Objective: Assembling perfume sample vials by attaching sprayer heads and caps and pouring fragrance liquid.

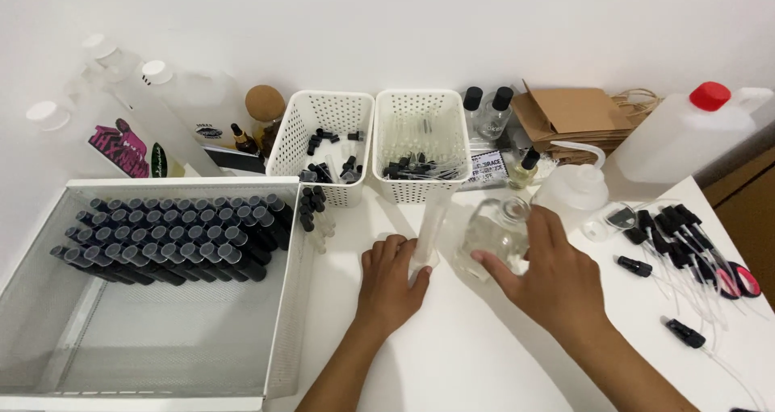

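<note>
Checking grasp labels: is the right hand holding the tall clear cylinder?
No. The right hand grips the clear glass bottle; the left hand holds the tall clear cylinder.

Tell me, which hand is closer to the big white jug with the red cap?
The right hand. It grips a clear glass bottle below and left of the jug. The left hand holds a tall clear cylinder farther left.

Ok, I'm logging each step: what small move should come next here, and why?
Probably tilt the clear glass bottle toward the tall clear cylinder. The right hand already grips the bottle, which leans toward the cylinder, and the left hand steadies the cylinder's base on the table.
</note>
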